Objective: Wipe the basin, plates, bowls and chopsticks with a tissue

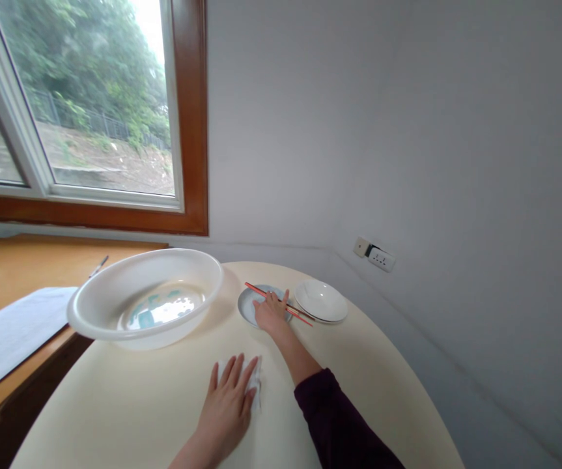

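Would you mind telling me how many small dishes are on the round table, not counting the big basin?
2. A grey-blue plate lies under the right hand and the red chopsticks; a white dish sits just right of it. None appears hidden.

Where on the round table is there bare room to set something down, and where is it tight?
Bare patches: the near left of the round table, between the white basin and the left hand resting on a white cloth; also the right edge, past the white bowl. Crowded: the far middle, where the right hand meets the red chopsticks and grey plate.
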`<action>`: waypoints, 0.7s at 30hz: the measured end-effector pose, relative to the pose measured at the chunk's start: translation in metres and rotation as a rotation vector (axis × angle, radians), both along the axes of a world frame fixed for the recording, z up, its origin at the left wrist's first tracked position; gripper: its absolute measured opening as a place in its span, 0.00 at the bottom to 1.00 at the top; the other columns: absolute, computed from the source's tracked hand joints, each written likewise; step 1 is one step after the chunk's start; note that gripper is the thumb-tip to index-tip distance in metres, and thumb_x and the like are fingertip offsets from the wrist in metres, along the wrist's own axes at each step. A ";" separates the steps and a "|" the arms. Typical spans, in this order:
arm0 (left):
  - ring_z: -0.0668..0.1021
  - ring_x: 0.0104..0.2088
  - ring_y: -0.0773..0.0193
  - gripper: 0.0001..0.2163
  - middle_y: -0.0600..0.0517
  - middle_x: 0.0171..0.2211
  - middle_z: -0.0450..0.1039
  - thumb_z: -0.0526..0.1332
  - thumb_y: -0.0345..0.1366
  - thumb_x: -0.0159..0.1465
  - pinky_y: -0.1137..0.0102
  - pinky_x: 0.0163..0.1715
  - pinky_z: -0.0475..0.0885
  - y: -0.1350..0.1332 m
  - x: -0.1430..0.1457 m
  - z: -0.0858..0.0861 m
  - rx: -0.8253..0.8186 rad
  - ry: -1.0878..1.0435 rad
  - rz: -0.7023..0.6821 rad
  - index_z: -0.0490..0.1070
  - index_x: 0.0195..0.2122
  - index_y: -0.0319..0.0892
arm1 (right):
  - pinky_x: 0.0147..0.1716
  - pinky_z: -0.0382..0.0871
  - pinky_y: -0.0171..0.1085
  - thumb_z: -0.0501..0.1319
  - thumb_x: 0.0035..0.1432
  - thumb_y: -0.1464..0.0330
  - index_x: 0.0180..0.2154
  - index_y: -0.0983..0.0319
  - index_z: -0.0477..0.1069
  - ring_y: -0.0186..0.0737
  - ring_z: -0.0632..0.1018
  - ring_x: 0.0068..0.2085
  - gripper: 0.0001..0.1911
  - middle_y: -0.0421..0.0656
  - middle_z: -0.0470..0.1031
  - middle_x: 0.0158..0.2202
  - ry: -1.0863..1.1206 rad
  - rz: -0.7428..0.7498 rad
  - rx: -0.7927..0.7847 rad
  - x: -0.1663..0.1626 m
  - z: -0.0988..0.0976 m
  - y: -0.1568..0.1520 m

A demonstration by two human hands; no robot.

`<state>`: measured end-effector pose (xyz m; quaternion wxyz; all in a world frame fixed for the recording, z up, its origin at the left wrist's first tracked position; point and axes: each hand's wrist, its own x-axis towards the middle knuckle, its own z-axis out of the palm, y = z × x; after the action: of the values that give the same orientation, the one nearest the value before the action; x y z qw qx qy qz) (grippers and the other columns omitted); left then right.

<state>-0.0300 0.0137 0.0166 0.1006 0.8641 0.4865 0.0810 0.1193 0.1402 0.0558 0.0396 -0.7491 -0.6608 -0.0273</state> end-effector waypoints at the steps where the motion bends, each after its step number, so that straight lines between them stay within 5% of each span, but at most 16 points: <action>1: 0.54 0.62 0.56 0.23 0.50 0.62 0.51 0.44 0.36 0.64 0.49 0.59 0.48 0.000 0.000 -0.001 0.005 0.001 -0.001 0.49 0.62 0.50 | 0.55 0.21 0.61 0.38 0.65 0.62 0.51 0.68 0.67 0.52 0.54 0.61 0.26 0.57 0.56 0.60 -0.001 0.004 0.004 -0.001 0.001 -0.002; 11: 0.55 0.62 0.56 0.23 0.50 0.62 0.52 0.44 0.36 0.64 0.50 0.58 0.49 0.002 0.000 -0.005 0.025 0.005 -0.002 0.50 0.62 0.50 | 0.57 0.22 0.58 0.39 0.65 0.61 0.55 0.67 0.62 0.48 0.54 0.62 0.26 0.54 0.54 0.61 0.011 0.146 0.124 -0.002 0.010 -0.052; 21: 0.56 0.61 0.56 0.23 0.49 0.62 0.52 0.43 0.37 0.64 0.50 0.58 0.49 0.002 -0.002 -0.007 0.043 -0.006 0.005 0.51 0.62 0.49 | 0.58 0.24 0.58 0.39 0.65 0.62 0.58 0.66 0.58 0.47 0.57 0.61 0.25 0.51 0.54 0.61 0.076 0.126 0.123 0.032 0.013 -0.150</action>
<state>-0.0315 0.0160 0.0100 0.0831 0.8645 0.4866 0.0945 0.1514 -0.0095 0.0685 0.1122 -0.7027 -0.7016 -0.0367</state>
